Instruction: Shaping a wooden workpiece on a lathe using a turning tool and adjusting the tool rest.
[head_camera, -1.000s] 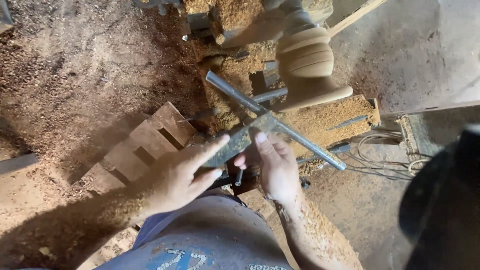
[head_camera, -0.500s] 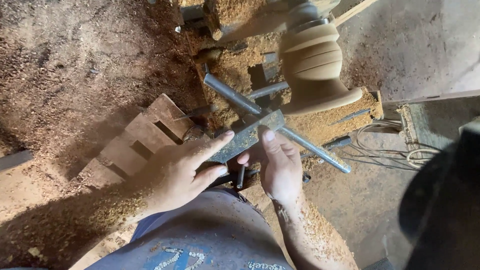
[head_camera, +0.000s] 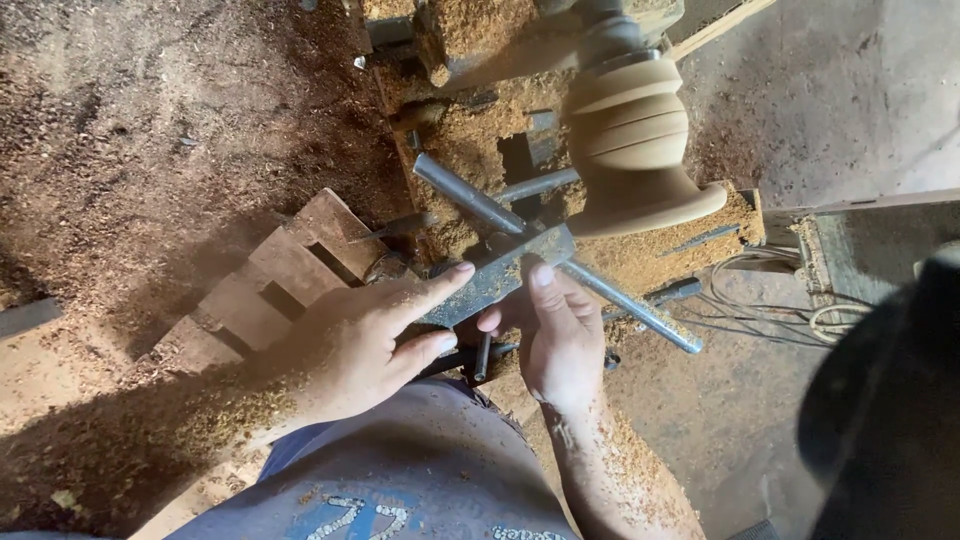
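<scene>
A: Sawdust covers the floor (head_camera: 150, 120) and the lathe bed (head_camera: 470, 120). Landmark?

B: Turned wooden piece (head_camera: 630, 140), pale, ribbed, flared at its base, blurred on the lathe.

A: Tool?

B: Flat metal chisel (head_camera: 500, 280), just below the piece, lying across a steel bar (head_camera: 560, 255).

A: Hands?

B: Left hand (head_camera: 365, 345) lies on the chisel, index finger stretched along the blade. Right hand (head_camera: 555, 340) is clamped around it, thumb on top. A slotted wooden block (head_camera: 270, 290) sits left of the chisel.
</scene>
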